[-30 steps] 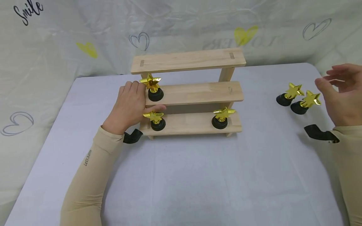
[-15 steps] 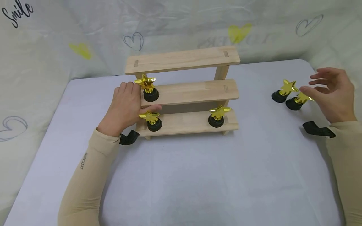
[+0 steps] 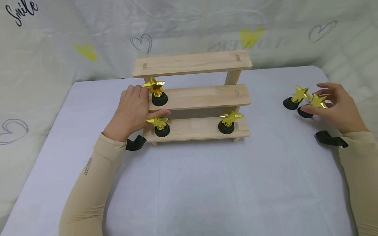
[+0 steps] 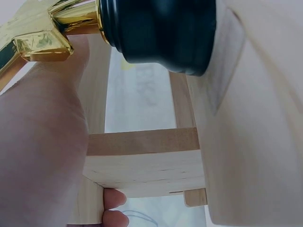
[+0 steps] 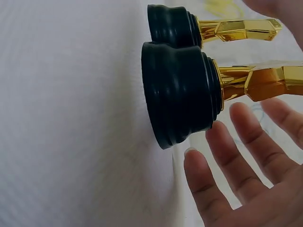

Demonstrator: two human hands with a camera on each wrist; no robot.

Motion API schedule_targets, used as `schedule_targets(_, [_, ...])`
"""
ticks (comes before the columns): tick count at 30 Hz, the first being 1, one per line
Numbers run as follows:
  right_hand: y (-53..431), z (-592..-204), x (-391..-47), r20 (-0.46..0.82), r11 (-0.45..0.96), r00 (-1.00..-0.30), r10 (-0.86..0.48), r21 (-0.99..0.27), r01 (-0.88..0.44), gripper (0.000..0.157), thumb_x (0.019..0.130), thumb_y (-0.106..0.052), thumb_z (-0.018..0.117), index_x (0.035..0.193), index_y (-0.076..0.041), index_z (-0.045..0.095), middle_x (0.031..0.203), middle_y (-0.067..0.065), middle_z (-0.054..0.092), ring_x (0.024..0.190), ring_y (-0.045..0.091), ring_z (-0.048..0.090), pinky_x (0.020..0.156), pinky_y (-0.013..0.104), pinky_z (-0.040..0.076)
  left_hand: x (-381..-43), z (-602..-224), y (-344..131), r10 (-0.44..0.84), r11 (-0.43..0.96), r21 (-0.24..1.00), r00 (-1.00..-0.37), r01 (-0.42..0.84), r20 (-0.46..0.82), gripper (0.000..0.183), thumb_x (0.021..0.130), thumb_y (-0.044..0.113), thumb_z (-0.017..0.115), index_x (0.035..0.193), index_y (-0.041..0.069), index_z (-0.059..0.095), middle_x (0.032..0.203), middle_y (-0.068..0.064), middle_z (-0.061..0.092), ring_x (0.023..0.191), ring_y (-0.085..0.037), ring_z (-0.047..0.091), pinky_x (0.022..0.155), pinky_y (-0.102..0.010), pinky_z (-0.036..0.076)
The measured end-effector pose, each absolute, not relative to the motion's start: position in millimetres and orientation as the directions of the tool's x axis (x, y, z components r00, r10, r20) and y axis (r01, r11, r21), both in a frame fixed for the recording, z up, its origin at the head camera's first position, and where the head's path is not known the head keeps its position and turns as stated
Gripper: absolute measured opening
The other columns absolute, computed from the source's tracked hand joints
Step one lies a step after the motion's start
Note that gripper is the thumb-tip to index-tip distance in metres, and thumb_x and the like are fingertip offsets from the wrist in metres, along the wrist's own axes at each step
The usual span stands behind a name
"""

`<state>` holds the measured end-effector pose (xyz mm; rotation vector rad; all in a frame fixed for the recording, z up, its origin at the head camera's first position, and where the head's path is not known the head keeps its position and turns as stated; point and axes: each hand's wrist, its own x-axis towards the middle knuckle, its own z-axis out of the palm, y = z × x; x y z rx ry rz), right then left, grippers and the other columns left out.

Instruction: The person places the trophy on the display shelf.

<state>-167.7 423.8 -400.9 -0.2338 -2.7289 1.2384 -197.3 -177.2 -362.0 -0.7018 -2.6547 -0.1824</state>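
My left hand (image 3: 130, 113) grips the left end of a three-tier wooden shelf (image 3: 203, 96) at the middle board. In the left wrist view its fingertips (image 4: 114, 198) curl round the wood, close to a black-based trophy (image 4: 161, 33). Gold star trophies stand on the left of the middle board (image 3: 159, 99), and on the left (image 3: 162, 130) and right (image 3: 226, 127) of the bottom one. At the right, my right hand (image 3: 344, 108) surrounds the nearer of two star trophies (image 3: 319, 101); in the right wrist view its fingers are spread and loosely bent beside the base (image 5: 180, 94), not closed on it.
The other trophy (image 3: 291, 103) stands just left of the one by my right hand. A white cloth covers the table (image 3: 206, 183). Behind the shelf hangs a pale sheet (image 3: 189, 26) with hearts and lettering. Black straps (image 3: 330, 138) show at both wrists.
My right hand has moved left and down, from beside the two trophies to around the nearer one. The left hand keeps its grip on the shelf. The head view has shifted slightly.
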Motion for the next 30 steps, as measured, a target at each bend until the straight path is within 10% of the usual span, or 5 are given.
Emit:
schedule_targets(12, [433.3, -409.2, -165.0, 0.002, 0.694, -0.989, 0.147, -0.713, 0.102, 0.068, 0.082, -0.017, 0.089, 0.134, -0.041, 0.053, 0.078, -0.026, 0.059, 0.07, -0.004, 0.051, 0.063, 0.013, 0.038, -196.9, -362.0, -177.1, 0.451, 0.867, 0.021, -0.801, 0.498, 0.394, 0.113, 0.077, 0.098, 0.016, 0.095, -0.007, 0.054, 0.078, -0.018, 0.05, 0.073, -0.035, 0.04, 0.069, -0.042, 0.032])
schedule_targets(30, [442.7, -415.5, -165.8, 0.038, 0.735, -0.977, 0.208, -0.666, 0.13, 0.057, 0.078, -0.027, 0.093, 0.121, -0.044, 0.059, 0.083, -0.04, 0.056, 0.076, -0.014, 0.052, 0.064, 0.005, 0.039, -199.2, -363.6, -176.7, 0.45, 0.863, 0.049, -0.808, 0.504, 0.38, 0.101, 0.079, 0.095, 0.035, 0.092, -0.004, 0.052, 0.076, -0.016, 0.048, 0.073, -0.034, 0.04, 0.069, -0.042, 0.031])
